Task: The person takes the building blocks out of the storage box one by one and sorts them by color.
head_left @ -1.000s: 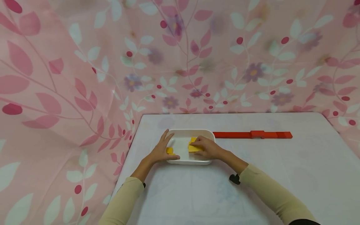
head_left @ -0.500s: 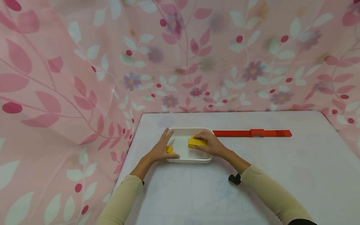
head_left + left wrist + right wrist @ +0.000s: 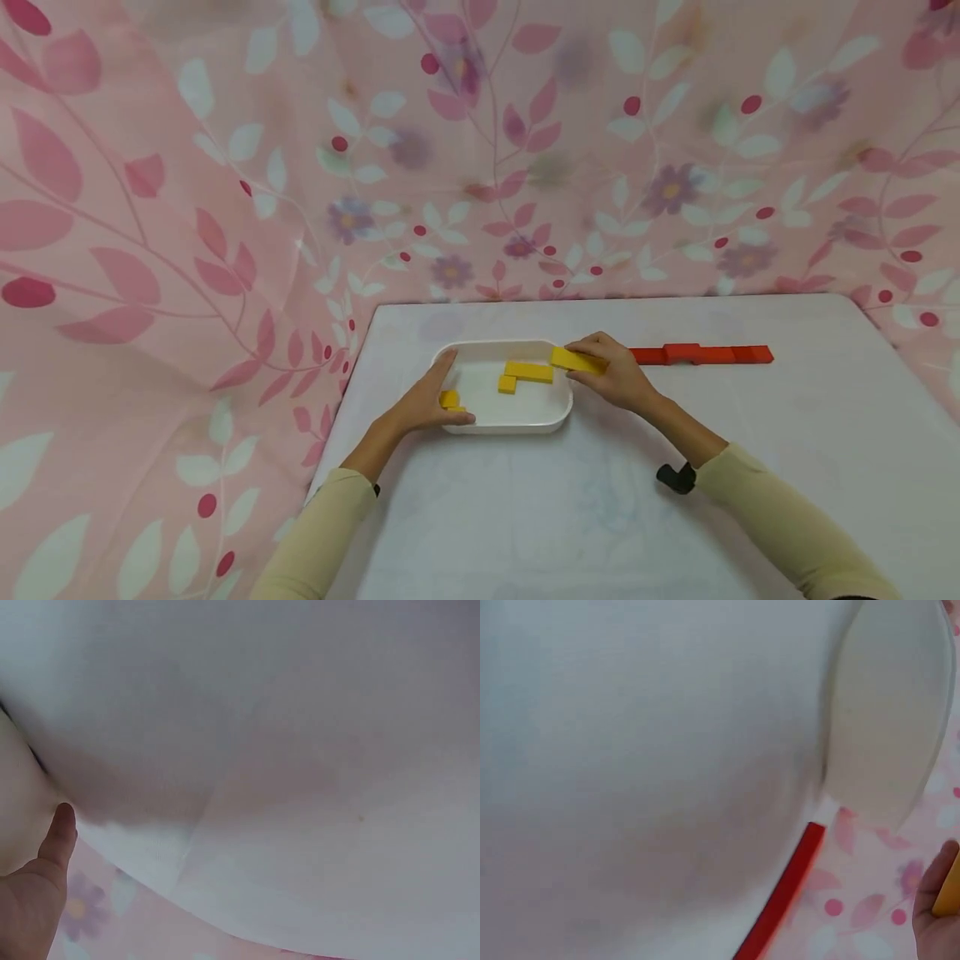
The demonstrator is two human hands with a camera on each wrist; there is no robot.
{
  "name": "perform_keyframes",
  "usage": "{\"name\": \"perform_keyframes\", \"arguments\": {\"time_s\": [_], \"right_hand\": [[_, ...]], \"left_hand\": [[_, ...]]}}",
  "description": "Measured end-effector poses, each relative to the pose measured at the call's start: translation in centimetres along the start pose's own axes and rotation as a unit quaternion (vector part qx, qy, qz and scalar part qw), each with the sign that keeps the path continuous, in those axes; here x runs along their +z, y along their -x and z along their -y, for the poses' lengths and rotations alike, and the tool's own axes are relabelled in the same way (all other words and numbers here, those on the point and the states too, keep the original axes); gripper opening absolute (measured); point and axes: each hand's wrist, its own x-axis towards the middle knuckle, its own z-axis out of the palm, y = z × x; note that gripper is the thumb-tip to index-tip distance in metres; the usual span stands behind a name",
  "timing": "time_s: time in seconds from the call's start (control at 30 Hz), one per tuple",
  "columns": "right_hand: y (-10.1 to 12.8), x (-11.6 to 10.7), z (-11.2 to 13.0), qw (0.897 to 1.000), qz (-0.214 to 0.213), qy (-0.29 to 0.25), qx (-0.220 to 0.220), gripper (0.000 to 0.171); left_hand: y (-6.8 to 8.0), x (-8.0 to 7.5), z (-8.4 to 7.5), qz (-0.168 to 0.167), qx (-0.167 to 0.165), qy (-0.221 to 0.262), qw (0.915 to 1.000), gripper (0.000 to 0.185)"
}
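One widely spread left hand (image 3: pixel 422 406) touches the left end of the tray (image 3: pixel 502 428), likely steadying it; the right hand (image 3: pixel 621 377) pinches a yellow block (image 3: pixel 572 360) at the tray's right end, other blocks (image 3: pixel 529 372) inside.

I log right hand (image 3: pixel 936 932) at lower right, holding yellow block (image 3: pixel 950 889), both cropped by frame, white tray (image 3: pixel 889 712) above, red bar (image 3: pixel 784 891) aslant near bottom, white tablecloth (image 3: pixel 630 750) left, pink floral fabric (image 3: pixel 862 926) behind.
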Motion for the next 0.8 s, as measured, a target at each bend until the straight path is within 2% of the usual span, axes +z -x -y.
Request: {"name": "perform_keyframes", "arguments": {"time_s": [0.07, 0.17, 0.33, 0.43, 0.57, 0.8], "right_hand": [[0.6, -0.4, -0.8, 1.0, -0.022, 0.016, 0.004, 0.041], [1.5, -0.7, -2.1, 0.998, -0.026, 0.046, 0.017, 0.042], [2.4, -0.7, -3.8, 0.997, 0.02, 0.071, 0.036, 0.041], [2.6, -0.5, -4.2, 0.995, 0.046, 0.073, 0.05, 0.041], [2.2, -0.2, -4.3, 0.991, 0.074, 0.08, 0.071, 0.042], [1.1, 0.2, -4.3, 0.984, 0.124, 0.066, 0.11, 0.042]], "left_hand": [[0.2, 0.0, -0.1, 0.004, -0.01, -0.006, 0.9999, 0.133], [0.3, -0.1, -0.2, 0.007, -0.019, -0.019, 0.9996, 0.134], [0.2, -0.2, -0.3, 0.018, -0.029, -0.038, 0.9987, 0.134], [-0.1, -0.4, -0.3, 0.028, -0.025, -0.044, 0.9983, 0.134], [-0.3, -0.7, -0.4, 0.039, -0.014, -0.054, 0.9977, 0.134], [0.0, -1.0, -0.2, 0.049, -0.025, -0.053, 0.9971, 0.137]]}}
